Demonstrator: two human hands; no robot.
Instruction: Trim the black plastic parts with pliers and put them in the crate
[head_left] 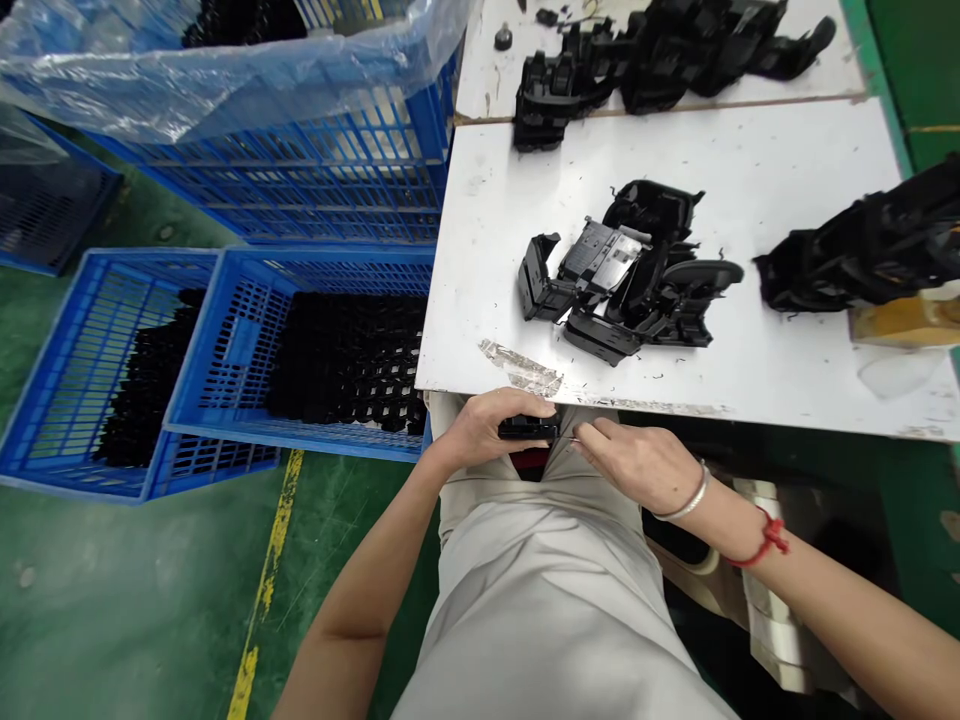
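Observation:
My left hand (484, 425) is closed around a small black plastic part (529, 428) just below the table's front edge, over my lap. Close to its right end, my right hand (634, 462) is in a pinch. A thin tip shows between those fingers and points at the part, but I cannot make out what it belongs to. Beyond both hands, a loose pile of black plastic parts (637, 275) lies on the white tabletop (480, 270). One piece in that pile has a grey, shiny flat face.
More black parts (675, 60) lie along the table's back, and another stack (862, 240) is at right beside a yellowish block (907, 322). To the left, a blue crate (240, 340) holds rows of black parts. Behind it stands a larger plastic-lined crate (300, 185).

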